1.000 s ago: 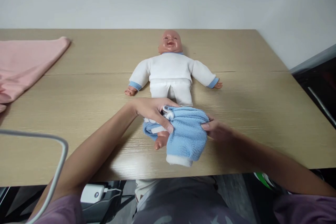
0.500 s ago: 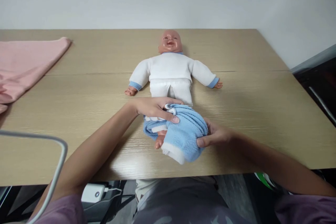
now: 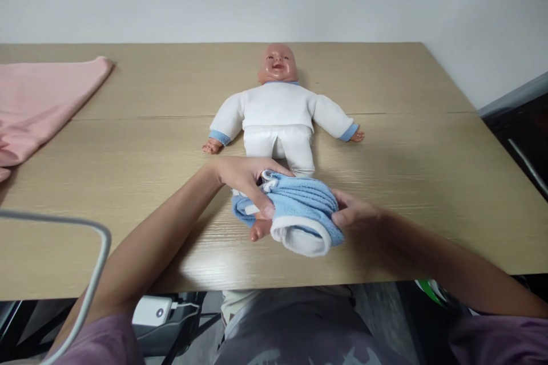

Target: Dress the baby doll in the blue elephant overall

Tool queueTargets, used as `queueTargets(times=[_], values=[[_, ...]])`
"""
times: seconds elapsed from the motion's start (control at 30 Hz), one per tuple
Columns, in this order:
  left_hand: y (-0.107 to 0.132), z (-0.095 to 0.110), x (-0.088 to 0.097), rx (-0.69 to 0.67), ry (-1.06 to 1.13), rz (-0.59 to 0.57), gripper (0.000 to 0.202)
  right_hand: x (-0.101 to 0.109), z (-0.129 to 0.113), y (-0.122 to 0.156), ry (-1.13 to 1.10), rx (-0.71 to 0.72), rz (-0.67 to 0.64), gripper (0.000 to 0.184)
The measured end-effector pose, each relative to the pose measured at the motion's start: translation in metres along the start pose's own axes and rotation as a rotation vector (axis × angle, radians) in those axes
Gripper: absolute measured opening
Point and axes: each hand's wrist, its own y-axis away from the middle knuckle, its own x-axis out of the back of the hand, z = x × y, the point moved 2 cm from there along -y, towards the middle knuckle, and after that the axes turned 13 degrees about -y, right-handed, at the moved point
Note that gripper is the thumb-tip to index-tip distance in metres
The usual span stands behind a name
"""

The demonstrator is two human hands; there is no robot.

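Observation:
A baby doll (image 3: 278,105) lies on its back, head at the far side, in a white top with blue cuffs. Bunched around its lower legs is a pair of light blue doll pants (image 3: 302,205) with white trim. One bare foot (image 3: 259,230) pokes out on the left; the other foot is hidden inside the fabric. My left hand (image 3: 246,178) grips the bunched cloth from above, thumb on the blue fabric. On the other side, my right hand (image 3: 357,212) pinches the pants' right edge. The white-edged leg opening (image 3: 305,236) faces me.
A pink cloth (image 3: 47,105) lies on the table (image 3: 406,194) at the left. A grey cable (image 3: 100,256) arcs across the lower left. Below the table edge is a white device (image 3: 152,311) with a plugged-in cord.
The white-edged leg opening has turned up toward me and now shows its round hole. The blue fabric is gathered more tightly, and my left thumb has shifted left and down.

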Motion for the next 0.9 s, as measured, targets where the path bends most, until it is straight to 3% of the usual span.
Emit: queueTargets(times=[0.1, 0.23, 0.37, 0.6, 0.67, 0.8, 0.9], values=[[-0.001, -0.001, -0.002, 0.048, 0.098, -0.111, 0.028, -0.011, -0.001, -0.005, 0.043, -0.033, -0.109, 0.071], [-0.002, -0.004, 0.003, 0.022, -0.003, -0.010, 0.039, -0.038, -0.007, -0.018, -0.002, 0.006, -0.285, 0.053], [-0.004, -0.004, 0.013, -0.111, -0.213, 0.162, 0.054, -0.050, -0.011, -0.026, 0.005, 0.013, -0.306, 0.047], [-0.003, -0.005, 0.014, -0.111, -0.281, 0.157, 0.064, -0.047, -0.008, -0.025, -0.117, 0.146, -0.337, 0.019], [-0.004, -0.003, 0.012, -0.093, -0.320, 0.160, 0.063, -0.048, -0.008, -0.025, -0.118, 0.150, -0.341, 0.022], [-0.008, 0.004, 0.008, -0.113, -0.413, 0.210, 0.061, -0.048, -0.008, -0.026, -0.032, 0.061, -0.301, 0.050], [-0.010, 0.008, 0.003, -0.109, -0.438, 0.228, 0.048, -0.045, -0.009, -0.021, -0.003, 0.038, -0.254, 0.062]])
